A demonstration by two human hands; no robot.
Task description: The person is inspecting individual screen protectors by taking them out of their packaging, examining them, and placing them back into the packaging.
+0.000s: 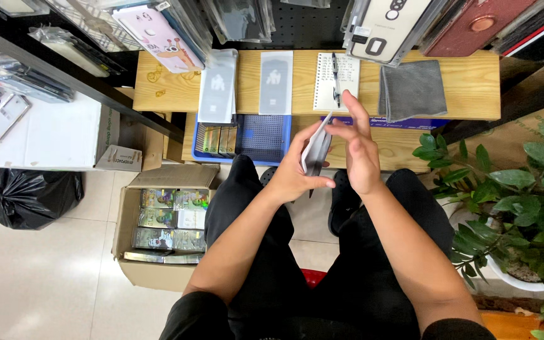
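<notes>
My left hand (297, 173) grips a flat phone with a thin white sheet (317, 150) over it, held on edge above my lap. Beside it, my right hand (357, 148) is held flat with its fingers straight, its palm close against the sheet's right side. Both forearms reach forward over my black trousers. Two flat grey packets (276, 82) lie on the wooden shelf (473, 94) beyond the hands, next to a small notepad (328, 82) with a pen (335, 79) on it and a folded grey cloth (412, 89).
A blue tray (256, 138) holding small boxes sits on the lower shelf. An open cardboard box (165, 220) of packaged items stands on the floor at left, past it a black bag (26, 195). A potted plant (524, 201) stands at right. Phone cases (385, 28) hang above.
</notes>
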